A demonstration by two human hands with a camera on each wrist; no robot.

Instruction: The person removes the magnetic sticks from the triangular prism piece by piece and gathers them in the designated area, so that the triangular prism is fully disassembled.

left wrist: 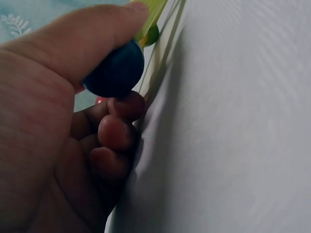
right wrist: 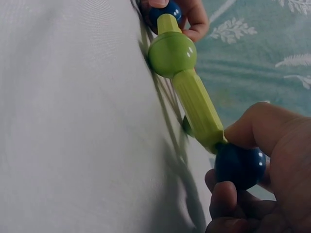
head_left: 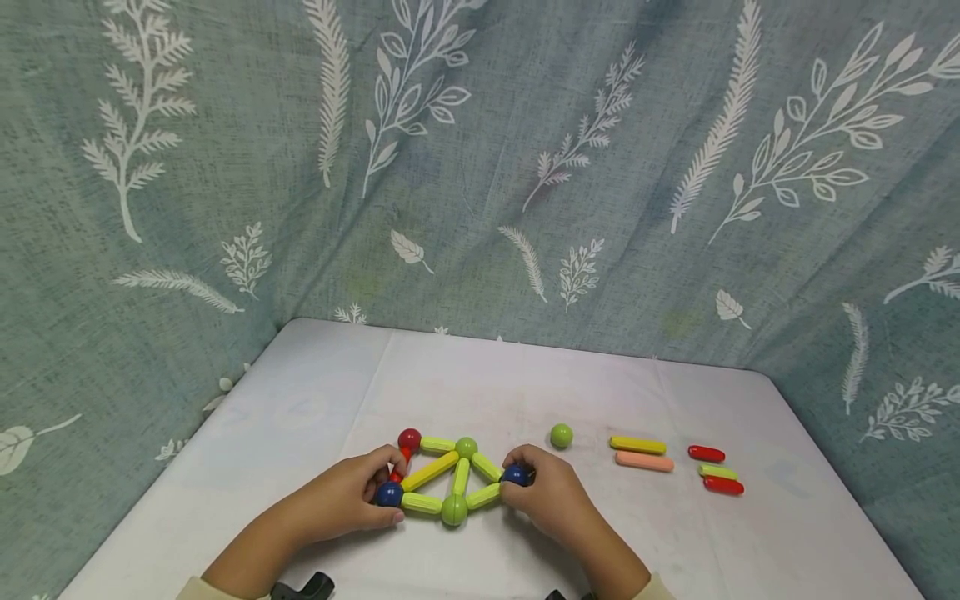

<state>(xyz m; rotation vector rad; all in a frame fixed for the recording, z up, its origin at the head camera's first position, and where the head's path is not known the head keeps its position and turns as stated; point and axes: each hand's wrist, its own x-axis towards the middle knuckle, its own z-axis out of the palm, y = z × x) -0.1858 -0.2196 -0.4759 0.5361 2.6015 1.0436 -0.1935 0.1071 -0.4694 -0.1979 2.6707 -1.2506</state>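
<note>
A flat frame of sticks and balls lies between my two hands. At its left corner my left hand (head_left: 352, 492) holds a blue ball (left wrist: 114, 70), thumb along it and the light green stick beside it, fingers curled below. My right hand (head_left: 551, 492) grips another blue ball (right wrist: 240, 165) at the right corner, between thumb and fingers. Two green balls (head_left: 454, 510) join light green sticks (head_left: 460, 477) in the middle. A yellow stick (head_left: 430, 472) runs diagonally from the left blue ball. A red ball (head_left: 409, 439) marks the far left corner, with a red stick (head_left: 397, 475) partly behind my left fingers.
A loose green ball (head_left: 561, 436) sits beyond my right hand. Farther right lie a yellow stick (head_left: 637, 445), a peach stick (head_left: 644, 461), two short red sticks (head_left: 707, 453) and a short light green stick (head_left: 717, 472). Leaf-patterned cloth (head_left: 480, 167) surrounds the white table (head_left: 330, 375).
</note>
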